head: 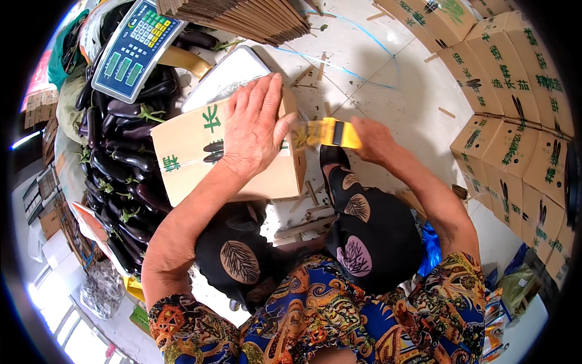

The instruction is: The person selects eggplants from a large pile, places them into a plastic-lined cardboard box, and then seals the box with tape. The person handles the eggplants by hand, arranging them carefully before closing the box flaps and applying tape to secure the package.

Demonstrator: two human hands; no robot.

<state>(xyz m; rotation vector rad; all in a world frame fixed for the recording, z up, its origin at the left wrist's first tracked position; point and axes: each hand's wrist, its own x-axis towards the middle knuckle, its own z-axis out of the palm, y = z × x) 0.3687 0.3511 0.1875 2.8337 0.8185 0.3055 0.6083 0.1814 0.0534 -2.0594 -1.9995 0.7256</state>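
A closed cardboard box (195, 177) with green writing and printed eggplants rests tilted in front of me, partly on the white platform of a scale (241, 68). My left hand (254, 127) lies flat on its top, fingers together and pointing away from me. To the right of the box, my right hand (373, 140) grips a yellow tape dispenser (341, 133). The dispenser's far end is blurred and reaches the box's right edge. Clear tape runs across part of the box top; whether it joins the dispenser I cannot tell.
Many eggplants (122, 159) are heaped on the left beside the scale's keypad display (136, 50). Flattened cardboard (241, 18) stands at the top. Stacked printed boxes (514, 136) line the right. Blue strapping (354, 27) and cardboard strips (322, 66) lie on the tiled floor.
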